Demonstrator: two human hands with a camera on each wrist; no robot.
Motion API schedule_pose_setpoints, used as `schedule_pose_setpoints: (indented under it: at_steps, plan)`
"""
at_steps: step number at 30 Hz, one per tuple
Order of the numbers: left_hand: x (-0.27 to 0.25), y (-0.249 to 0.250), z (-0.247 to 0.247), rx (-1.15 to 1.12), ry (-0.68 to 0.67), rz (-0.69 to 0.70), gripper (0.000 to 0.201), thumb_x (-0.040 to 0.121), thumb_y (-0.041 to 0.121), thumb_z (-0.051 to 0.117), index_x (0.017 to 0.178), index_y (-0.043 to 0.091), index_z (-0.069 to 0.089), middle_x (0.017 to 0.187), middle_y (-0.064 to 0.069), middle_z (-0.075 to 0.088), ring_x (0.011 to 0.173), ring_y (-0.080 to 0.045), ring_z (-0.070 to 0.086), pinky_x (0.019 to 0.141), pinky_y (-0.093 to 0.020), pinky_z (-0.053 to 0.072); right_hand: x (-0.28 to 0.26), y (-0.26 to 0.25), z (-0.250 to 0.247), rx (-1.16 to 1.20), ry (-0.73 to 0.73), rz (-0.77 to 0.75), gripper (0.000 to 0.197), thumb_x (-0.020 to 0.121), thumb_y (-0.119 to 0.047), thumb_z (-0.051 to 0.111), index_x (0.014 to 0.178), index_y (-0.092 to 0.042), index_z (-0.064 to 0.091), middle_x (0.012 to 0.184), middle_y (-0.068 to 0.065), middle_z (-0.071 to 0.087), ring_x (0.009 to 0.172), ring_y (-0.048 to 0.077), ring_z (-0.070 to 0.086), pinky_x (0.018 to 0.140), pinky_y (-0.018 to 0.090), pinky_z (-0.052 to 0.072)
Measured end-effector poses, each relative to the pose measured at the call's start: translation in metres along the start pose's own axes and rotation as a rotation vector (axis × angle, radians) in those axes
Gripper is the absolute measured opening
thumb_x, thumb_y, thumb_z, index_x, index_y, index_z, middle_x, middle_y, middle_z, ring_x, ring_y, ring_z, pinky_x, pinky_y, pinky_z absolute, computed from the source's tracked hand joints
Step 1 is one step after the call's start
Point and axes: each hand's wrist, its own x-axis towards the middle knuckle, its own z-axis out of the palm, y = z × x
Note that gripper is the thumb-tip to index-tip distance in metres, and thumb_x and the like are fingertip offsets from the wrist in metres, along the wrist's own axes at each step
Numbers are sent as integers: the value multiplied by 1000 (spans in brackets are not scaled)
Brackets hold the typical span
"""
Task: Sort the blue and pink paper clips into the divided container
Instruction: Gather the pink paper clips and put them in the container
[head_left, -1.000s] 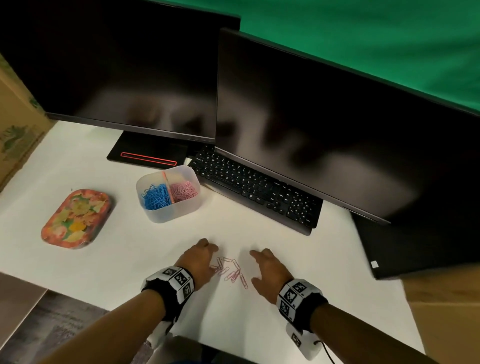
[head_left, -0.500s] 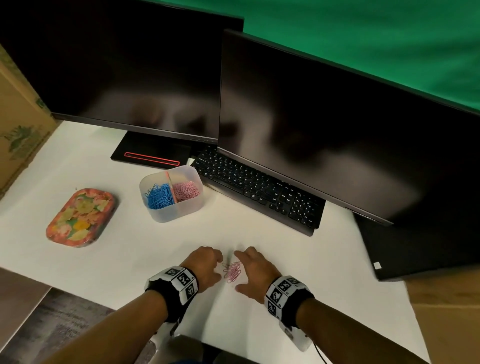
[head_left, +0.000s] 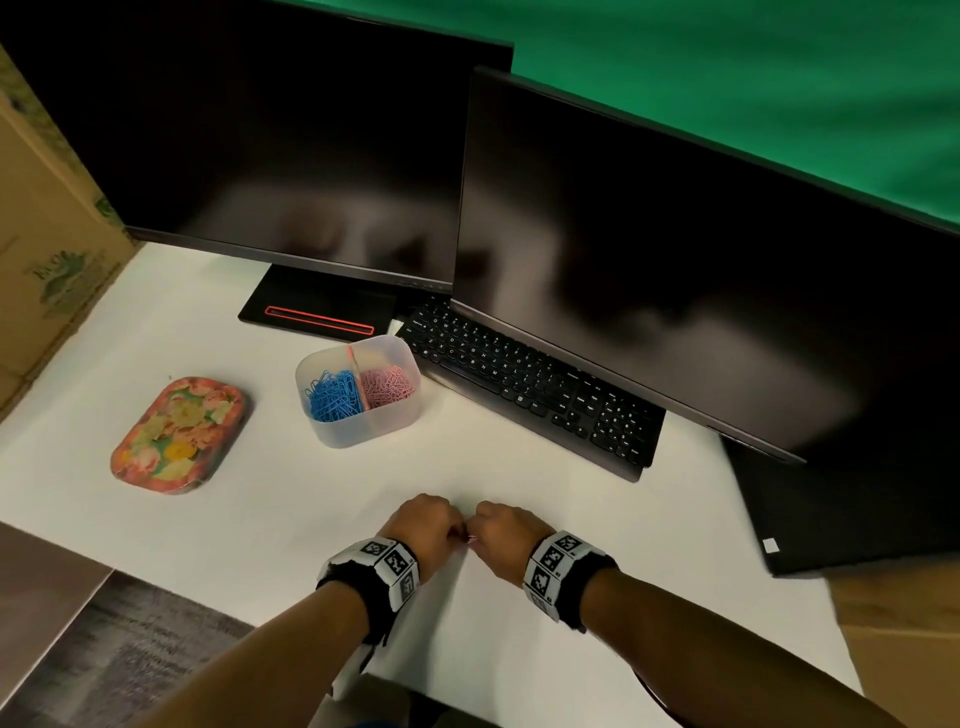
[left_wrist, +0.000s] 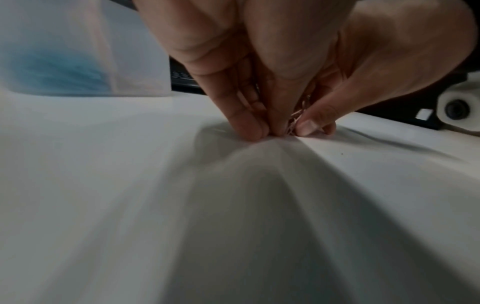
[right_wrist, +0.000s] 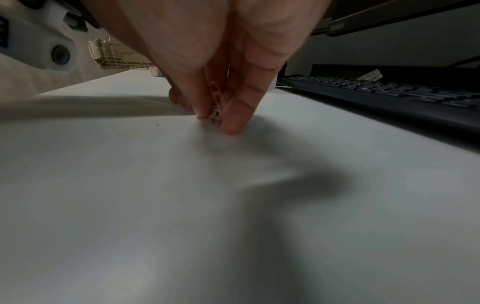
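Translucent plastic forms the one divided container (head_left: 357, 415), which stands on the white table (head_left: 156, 519). Its left compartment holds blue paper clips (head_left: 332, 397); its right compartment holds pink paper clips (head_left: 389, 383). Two hands meet at the near table edge. The left hand (head_left: 423, 530) and right hand (head_left: 506, 535) both pinch a loose pink clip bunch (right_wrist: 217, 102), fingertips on the table. One floral tin (head_left: 179, 435) lies left of the container.

Divided container (head_left: 358, 415) taken as reference: tin (head_left: 179, 435) lies to its left, keyboard (head_left: 530, 387) right, monitor stand (head_left: 317, 312) behind, both hands in front.
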Motion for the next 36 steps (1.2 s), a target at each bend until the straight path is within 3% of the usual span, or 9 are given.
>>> schedule_pose_setpoints:
  at_steps: [4, 8, 13, 17, 20, 24, 29, 32, 36]
  plan:
    - [0, -5, -5, -86, 54, -15, 22, 89, 21, 54, 99, 23, 74, 99, 1, 71, 90, -16, 61, 73, -19, 38, 5, -5, 0, 10, 31, 40, 27, 98, -13, 44, 120, -7, 57, 115, 15, 53, 101, 35, 58, 79, 35, 45]
    - [-2, -15, -13, -162, 156, -35, 21, 88, 15, 56, 98, 21, 74, 97, 2, 72, 91, -17, 64, 79, -22, 46, 10, -2, -4, 119, 61, 101, 26, 99, -20, 45, 116, -9, 61, 116, 13, 56, 106, 32, 58, 88, 35, 47]
    - [-9, -42, -25, -186, 215, -105, 25, 88, 20, 60, 111, 19, 71, 111, 2, 71, 102, -16, 64, 89, -18, 44, 9, 6, -13, 421, 130, 173, 36, 95, -42, 52, 84, -11, 67, 82, 2, 62, 77, 17, 59, 75, 27, 49]
    - [-15, -54, -27, -147, 161, -129, 27, 88, 22, 59, 112, 21, 69, 113, 3, 69, 103, -15, 63, 88, -18, 44, 22, -6, -54, 591, 273, 161, 26, 89, -38, 63, 83, -15, 70, 77, 4, 71, 74, 20, 66, 74, 31, 55]
    - [-15, -52, -28, -129, 140, -112, 28, 86, 19, 56, 111, 22, 69, 110, 2, 69, 100, -18, 63, 86, -20, 45, 50, -24, -102, 573, 372, 122, 19, 89, -33, 65, 84, -16, 72, 70, 1, 67, 64, 19, 59, 67, 26, 52]
    - [-11, -41, -29, -55, 92, -25, 32, 86, 17, 51, 112, 24, 69, 113, 1, 66, 102, -21, 61, 88, -27, 47, 89, -53, -153, 473, 345, 88, 12, 91, -24, 61, 92, -18, 71, 84, 1, 67, 75, 15, 62, 66, 22, 48]
    - [-2, -35, -25, -17, 46, 11, 29, 85, 15, 50, 107, 21, 67, 110, 0, 64, 100, -23, 59, 83, -24, 44, 122, -74, -168, 342, 274, 156, 14, 93, -17, 58, 93, -11, 71, 99, 7, 66, 85, 22, 65, 79, 37, 59]
    - [4, -31, -22, 1, 25, 28, 29, 86, 16, 51, 110, 21, 66, 113, 1, 63, 103, -22, 59, 86, -26, 45, 123, -73, -172, 315, 217, 177, 16, 92, -19, 61, 104, -12, 68, 108, 9, 63, 94, 25, 64, 87, 38, 56]
    - [13, -19, -23, 34, 21, 90, 30, 86, 16, 47, 108, 21, 66, 110, 0, 61, 100, -23, 59, 82, -27, 47, 96, -44, -162, 376, 279, 210, 28, 90, -16, 58, 117, -19, 64, 111, 4, 66, 98, 23, 64, 89, 36, 55]
